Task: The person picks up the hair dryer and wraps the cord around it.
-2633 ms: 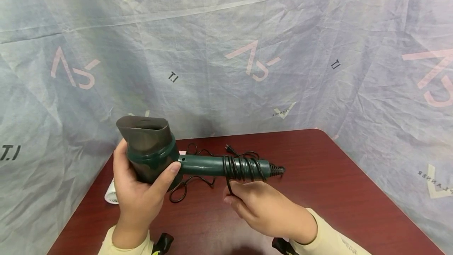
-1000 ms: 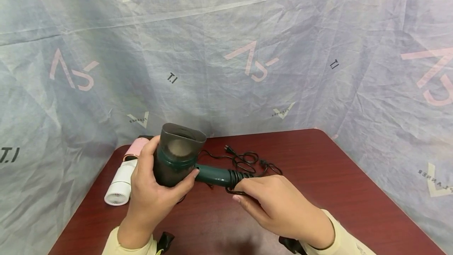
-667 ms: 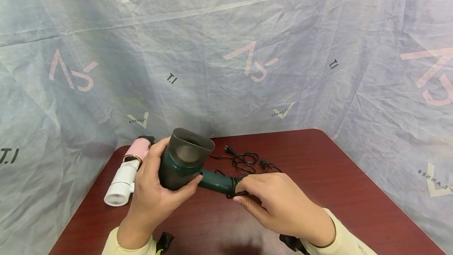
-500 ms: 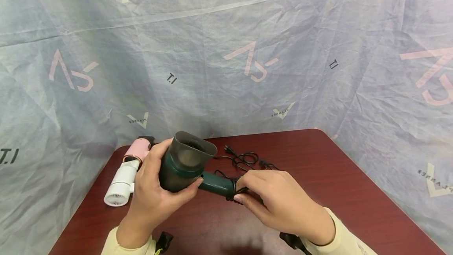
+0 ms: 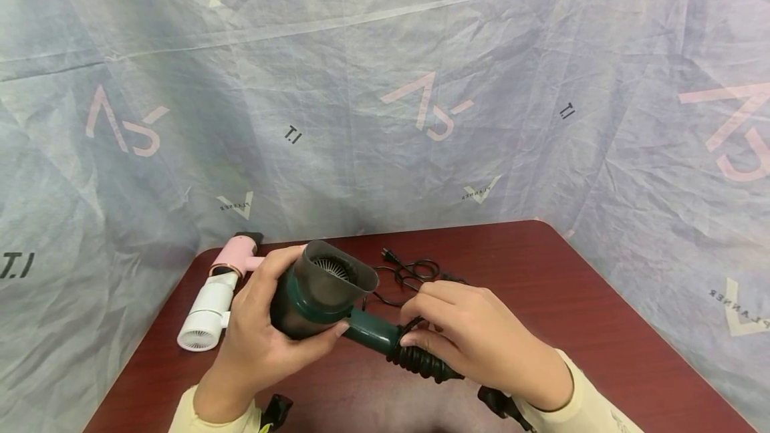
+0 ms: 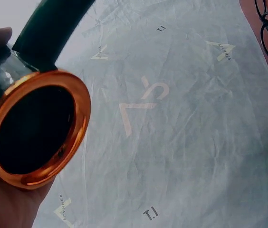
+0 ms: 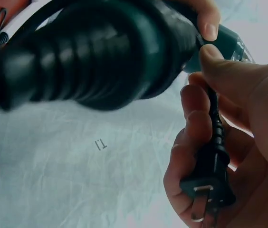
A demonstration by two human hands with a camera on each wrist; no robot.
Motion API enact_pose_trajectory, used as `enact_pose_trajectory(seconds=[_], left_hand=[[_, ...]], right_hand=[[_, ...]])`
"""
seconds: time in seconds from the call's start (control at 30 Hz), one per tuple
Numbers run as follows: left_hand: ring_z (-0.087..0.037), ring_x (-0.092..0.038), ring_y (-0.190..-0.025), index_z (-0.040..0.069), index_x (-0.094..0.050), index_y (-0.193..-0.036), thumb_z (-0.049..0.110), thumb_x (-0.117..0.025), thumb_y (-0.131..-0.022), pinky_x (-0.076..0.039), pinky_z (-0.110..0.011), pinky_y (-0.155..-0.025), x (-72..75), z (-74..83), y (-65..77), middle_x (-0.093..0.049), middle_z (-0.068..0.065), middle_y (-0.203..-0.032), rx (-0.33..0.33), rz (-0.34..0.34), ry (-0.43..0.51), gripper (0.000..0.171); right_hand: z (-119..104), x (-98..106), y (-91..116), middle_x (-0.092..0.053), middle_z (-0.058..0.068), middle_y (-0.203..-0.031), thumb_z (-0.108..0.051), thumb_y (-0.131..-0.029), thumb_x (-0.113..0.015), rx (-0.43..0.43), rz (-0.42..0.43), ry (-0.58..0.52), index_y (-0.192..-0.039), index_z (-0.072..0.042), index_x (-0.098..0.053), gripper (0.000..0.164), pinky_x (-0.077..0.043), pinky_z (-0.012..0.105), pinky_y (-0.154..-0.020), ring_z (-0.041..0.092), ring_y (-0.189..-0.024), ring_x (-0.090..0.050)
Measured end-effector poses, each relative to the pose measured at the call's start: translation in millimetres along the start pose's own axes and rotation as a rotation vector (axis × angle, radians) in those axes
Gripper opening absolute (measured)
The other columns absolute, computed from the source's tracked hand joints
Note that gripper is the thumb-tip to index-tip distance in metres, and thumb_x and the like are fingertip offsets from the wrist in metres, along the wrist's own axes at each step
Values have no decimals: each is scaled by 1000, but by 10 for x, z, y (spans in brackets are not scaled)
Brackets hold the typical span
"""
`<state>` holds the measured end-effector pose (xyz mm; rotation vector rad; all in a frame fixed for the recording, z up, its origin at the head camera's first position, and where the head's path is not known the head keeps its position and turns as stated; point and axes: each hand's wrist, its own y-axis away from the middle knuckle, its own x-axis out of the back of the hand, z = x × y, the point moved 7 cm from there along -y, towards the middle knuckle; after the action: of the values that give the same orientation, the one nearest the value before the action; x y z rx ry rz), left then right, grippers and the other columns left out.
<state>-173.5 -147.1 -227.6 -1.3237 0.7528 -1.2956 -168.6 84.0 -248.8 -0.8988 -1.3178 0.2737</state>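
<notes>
In the head view my left hand [image 5: 265, 333] grips the barrel of a dark green hair dryer [image 5: 373, 331], held above the table. Its smoky flat nozzle [image 5: 325, 286] tilts toward me, a grille showing inside. A copper ring [image 6: 82, 114] rims the dryer's other end in the left wrist view. Black cord [image 5: 421, 361] lies coiled in close turns around the lower handle. Beside those coils, my right hand [image 5: 475, 333] pinches the cord's free end between thumb and index finger. The right wrist view shows a two-prong plug [image 7: 207, 173] hanging under that pinch, against the curled fingers.
A white hair dryer [image 5: 207, 309] and a pink hair dryer [image 5: 237, 254] lie along the left edge of the dark red table [image 5: 541, 286]. Behind my hands are loose black cords [image 5: 424, 269] with a plug [image 5: 390, 256]. Printed grey cloth [image 5: 373, 119] surrounds the table.
The green dryer has moved right and tipped its nozzle toward me, its handle end lower. The loosely spread cord turns now sit closely packed. My right hand has shifted right, still holding the cord.
</notes>
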Motion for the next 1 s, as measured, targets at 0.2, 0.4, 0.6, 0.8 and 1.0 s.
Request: enact_pose_trajectory(seconds=[0.2,0.4,0.6,0.8,1.0], left_hand=[[-17,-66,-105,-19,-52,-130,21,-97,-68,-48,-23,-100,37,-37,10,-70,-16,-116,22,8,118,87],[-17,-65,-111,-22,-47,-132,15,-96,-71,-47,-25,-103,58,-54,22,-67,-18,-122,60,37,254,87],[-20,-66,-111,-24,-41,-135,2,-93,-68,-49,-26,-102,76,-39,10,-66,-19,-122,68,75,374,89],[-20,-66,-111,-26,-39,-134,-3,-91,-69,-50,-26,-101,77,-63,22,-67,-18,-120,79,96,409,86],[-21,-66,-111,-25,-37,-135,-7,-88,-69,-51,-26,-100,87,-71,42,-67,-19,-120,74,120,438,85]], right_hand=[[-12,49,-34,-60,-17,-94,-31,-92,-78,28,21,-47,-108,-23,-68,20,-41,7,-70,-2,-77,-50],[17,94,-53,-62,-17,-98,-24,-96,-75,29,40,-125,-108,-21,-68,15,-42,8,-73,-3,-82,-51],[66,54,-47,-63,-16,-99,-18,-99,-70,6,21,-179,-110,-22,-67,13,-44,8,-75,-4,-82,-52],[181,-48,4,-65,-17,-101,-18,-104,-63,-99,-48,-197,-114,-26,-67,14,-43,9,-74,-4,-80,-51],[222,-121,8,-62,-18,-95,-12,-103,-63,-121,-70,-264,-115,-26,-67,18,-46,10,-73,-6,-77,-52]])
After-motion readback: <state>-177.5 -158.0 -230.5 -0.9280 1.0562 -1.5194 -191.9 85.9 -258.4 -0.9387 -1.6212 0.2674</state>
